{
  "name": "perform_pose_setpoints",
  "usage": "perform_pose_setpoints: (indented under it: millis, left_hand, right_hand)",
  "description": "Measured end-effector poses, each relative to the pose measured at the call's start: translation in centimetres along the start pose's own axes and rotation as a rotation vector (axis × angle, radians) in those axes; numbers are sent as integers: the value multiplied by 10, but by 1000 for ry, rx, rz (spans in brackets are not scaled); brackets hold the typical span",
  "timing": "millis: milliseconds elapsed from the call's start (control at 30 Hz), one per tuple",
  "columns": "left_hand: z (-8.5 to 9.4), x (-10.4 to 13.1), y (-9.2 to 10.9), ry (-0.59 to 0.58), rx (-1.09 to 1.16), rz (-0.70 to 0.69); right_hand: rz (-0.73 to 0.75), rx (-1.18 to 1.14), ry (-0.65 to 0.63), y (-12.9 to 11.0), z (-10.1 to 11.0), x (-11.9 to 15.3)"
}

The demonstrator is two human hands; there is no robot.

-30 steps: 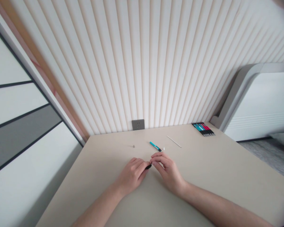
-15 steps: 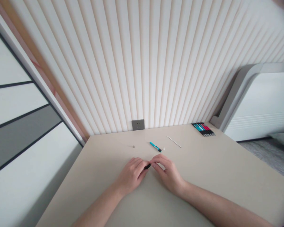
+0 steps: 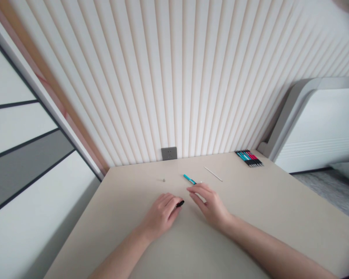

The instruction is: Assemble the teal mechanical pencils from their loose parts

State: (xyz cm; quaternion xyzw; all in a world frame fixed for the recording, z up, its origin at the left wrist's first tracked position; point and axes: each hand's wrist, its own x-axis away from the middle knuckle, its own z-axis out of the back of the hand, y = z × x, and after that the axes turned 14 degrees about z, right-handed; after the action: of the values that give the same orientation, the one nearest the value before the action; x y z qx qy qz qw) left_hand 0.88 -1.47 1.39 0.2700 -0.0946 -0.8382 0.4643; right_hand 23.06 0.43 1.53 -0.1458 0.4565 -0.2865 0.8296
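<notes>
On smooth beige table [image 3: 133, 186]: short black rounded piece [image 3: 180, 203] pinched in left hand [image 3: 162, 212]. Right hand [image 3: 213, 204] just beside, gap between thumb and bent fingers, near slim blue-and-black pen tube [image 3: 189, 178]. Thin white stick [image 3: 213, 174] behind.

"Can you read any lettering or numbers?"

"None. On the teal pen [image 3: 187, 177], any print is too small to make out."

"What about the row of pens [image 3: 249, 158] by the wall?"

"Same there: too small to read a word or brand."

"And the small black piece [image 3: 180, 204]?"

"Partly covered, nothing legible on it."

"The wall socket [image 3: 169, 153]?"

"I can't read any mark on that either."
</notes>
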Motion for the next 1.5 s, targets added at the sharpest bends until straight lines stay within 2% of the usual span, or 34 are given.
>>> perform_pose_setpoints:
  millis: [67, 167, 233, 333, 667, 867, 967, 1100, 1333, 1500]
  left_hand:
    - [0, 0, 0, 19, 0, -7]
    - [0, 0, -1, 33, 5, -17]
    - [-1, 0, -2, 33, 5, -12]
    - [-2, 0, -4, 33, -5, 2]
    - [-2, 0, -3, 81, -8, 34]
    - [-1, -1, -3, 88, 3, 32]
    - [-3, 0, -3, 82, 37, 45]
    - [-5, 0, -2, 70, 117, 110]
    - [-5, 0, 0, 16, 67, 72]
    - [-3, -1, 2, -20, 51, 68]
  right_hand:
    - [-41, 215, -38, 22, 17, -3]
    - [-256, 554, -136, 62, 44, -3]
    - [-396, 667, -227, 84, 57, 0]
    - [-498, 694, -319, 101, 67, 4]
    - [-488, 681, -386, 98, 60, 4]
    - [-486, 704, -356, 93, 62, 2]
    - [-434, 518, -193, 82, 58, -4]
    - [-341, 59, 100, 53, 37, -11]
    - [-315, -527, 250, -6, -6, -10]
    - [-289, -591, 246, -15, -17, -4]
